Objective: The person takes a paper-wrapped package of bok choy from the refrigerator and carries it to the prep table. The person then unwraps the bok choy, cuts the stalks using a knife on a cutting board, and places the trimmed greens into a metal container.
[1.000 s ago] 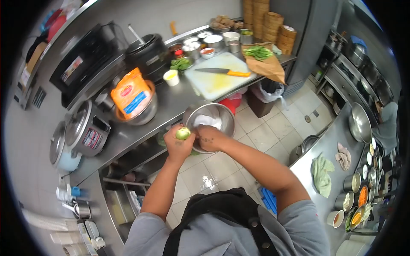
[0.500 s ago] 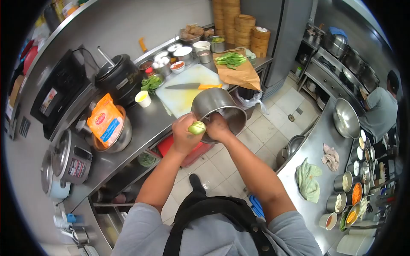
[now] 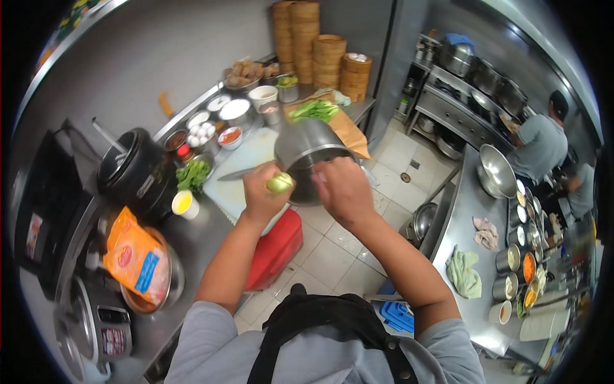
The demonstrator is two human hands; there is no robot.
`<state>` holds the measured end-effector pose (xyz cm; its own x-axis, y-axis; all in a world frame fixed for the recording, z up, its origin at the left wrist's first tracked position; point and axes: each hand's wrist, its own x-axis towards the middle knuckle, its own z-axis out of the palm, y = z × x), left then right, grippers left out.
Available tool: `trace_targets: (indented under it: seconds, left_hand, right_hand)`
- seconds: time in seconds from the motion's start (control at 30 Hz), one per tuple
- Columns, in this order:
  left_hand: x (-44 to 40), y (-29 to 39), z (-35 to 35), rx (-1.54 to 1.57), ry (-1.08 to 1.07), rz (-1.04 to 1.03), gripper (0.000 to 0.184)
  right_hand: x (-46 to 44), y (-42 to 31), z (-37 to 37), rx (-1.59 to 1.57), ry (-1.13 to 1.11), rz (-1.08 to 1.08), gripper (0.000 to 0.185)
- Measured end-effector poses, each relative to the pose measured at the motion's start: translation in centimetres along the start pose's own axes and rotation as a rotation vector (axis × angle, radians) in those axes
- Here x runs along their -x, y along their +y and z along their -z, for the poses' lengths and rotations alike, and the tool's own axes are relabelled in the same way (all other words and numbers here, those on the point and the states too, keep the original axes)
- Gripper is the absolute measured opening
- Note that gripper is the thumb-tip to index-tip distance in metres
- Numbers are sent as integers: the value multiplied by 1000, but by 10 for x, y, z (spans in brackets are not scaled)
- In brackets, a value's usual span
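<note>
A deep steel pot is held tilted in the air in front of me, its mouth toward me. My left hand is a fist against the pot's left side, around a pale green, rounded piece that looks like the end of the pot's handle. Over the pot's mouth is my right hand, fingers curled inward; what they hold, if anything, is hidden. Behind the pot lies a white cutting board with a knife, its yellow handle now covered. Leafy greens rest on brown paper.
Left on the counter are an orange bag in a steel bowl, a black cooker and a yellow-filled cup. Below the counter's edge sits a red bin. A co-worker stands at the right, beyond a counter with a green cloth.
My right hand has come up out of the pot to its mouth. The pot and my left hand have shifted slightly left in view. The camera has turned, showing more of the right side.
</note>
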<state>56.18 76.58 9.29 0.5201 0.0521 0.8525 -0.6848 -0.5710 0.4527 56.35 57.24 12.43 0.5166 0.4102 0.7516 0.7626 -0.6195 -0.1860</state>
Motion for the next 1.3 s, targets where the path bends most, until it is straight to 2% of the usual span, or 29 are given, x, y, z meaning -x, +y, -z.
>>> trace_targets:
  seconds: [0.03, 0.07, 0.13, 0.2, 0.23, 0.27, 0.3, 0.37, 0.4, 0.43, 0.47, 0.5, 0.53, 0.6, 0.63, 0.67, 0.73, 0.77, 0.93, 1.0, 1.03, 1.07, 1.1, 1.13, 1.17, 1.2, 1.23, 1.27, 1.3]
  left_hand:
    - [-5, 4, -4, 45, -53, -28, 25]
    - [-8, 5, -9, 71, -59, -37, 25]
    - [-14, 4, -16, 61, -147, -285, 28]
    - [-18, 5, -27, 143, -143, -366, 30]
    - [-19, 3, -34, 120, -105, -376, 29]
    - [-17, 4, -44, 111, -76, -383, 30]
    - [-19, 9, -52, 100, -94, -402, 28]
    - [-19, 9, -68, 106, -89, -418, 27]
    - [-17, 10, -77, 117, -69, -410, 27]
    - [-18, 21, -84, 151, -90, -416, 30]
    - [-19, 29, -89, 177, -107, -420, 34]
    - [-16, 26, -98, 165, -102, -477, 27]
    - [-11, 21, -107, 199, -111, -490, 27]
    - [-3, 11, -121, 76, -123, -457, 23]
    - [-1, 14, -127, 110, -158, -404, 20]
    - [4, 18, -130, 140, -200, -350, 19]
    - [31, 27, -147, 92, -246, -310, 16]
    - [48, 55, -167, 136, -299, -329, 17]
    - [75, 139, -203, 304, -385, -346, 19]
    - [72, 140, -217, 244, -340, -329, 18]
    - [69, 141, -216, 221, -359, -299, 18]
    - [67, 145, -218, 193, -336, -239, 17]
    - [67, 132, -216, 189, -359, -129, 17]
    - [68, 120, -216, 184, -371, -17, 17]
    - [73, 119, -214, 165, -358, -10, 17]
    - [76, 119, -209, 173, -289, 180, 16]
    - [77, 117, -206, 189, -211, 364, 14]
    - [86, 108, -203, 186, -179, 359, 14]
    - [102, 95, -198, 167, -205, 421, 13]
  right_hand:
    - [-2, 4, -8, 88, -177, -1, 23]
    - [7, 19, -27, 111, -173, -15, 23]
    - [30, 53, -66, 286, -234, 89, 36]
    - [33, 63, -69, 362, -46, 35, 49]
    - [28, 67, -63, 282, -8, -52, 50]
    - [33, 81, -68, 308, -135, -203, 50]
    - [38, 96, -83, 346, 148, -166, 34]
    - [48, 98, -90, 426, 279, -264, 27]
    - [37, 68, -60, 338, -56, -597, 29]
    - [34, 59, -40, 115, -339, -679, 28]
    - [63, 57, -59, 214, -27, -475, 27]
    - [68, 44, -40, -40, 125, -455, 26]
    - [85, 36, -26, -62, 26, -492, 25]
    - [134, 24, 1, -156, -234, -582, 24]
    - [159, 24, 16, -226, -396, -633, 23]
    - [175, 23, 34, -210, -380, -654, 23]
    - [196, 25, 67, -73, -233, -867, 22]
    - [195, 28, 93, 66, -1, -802, 23]
    - [244, 61, 72, 243, 95, -685, 20]
    - [269, 46, 92, 8, 74, -595, 25]
    - [289, 41, 106, -47, 3, -629, 28]
    - [304, 28, 133, -246, 2, -814, 31]
    - [344, 32, 130, -198, 111, -838, 33]
    - [361, 23, 163, -235, 140, -1083, 29]
    - [384, 17, 184, -197, 254, -1279, 25]
    - [413, 24, 192, -122, 416, -1323, 22]
    - [429, 26, 212, -6, 388, -1435, 23]
    - [439, 30, 231, 121, 364, -1542, 26]
    - [442, 34, 249, 196, 376, -1560, 30]
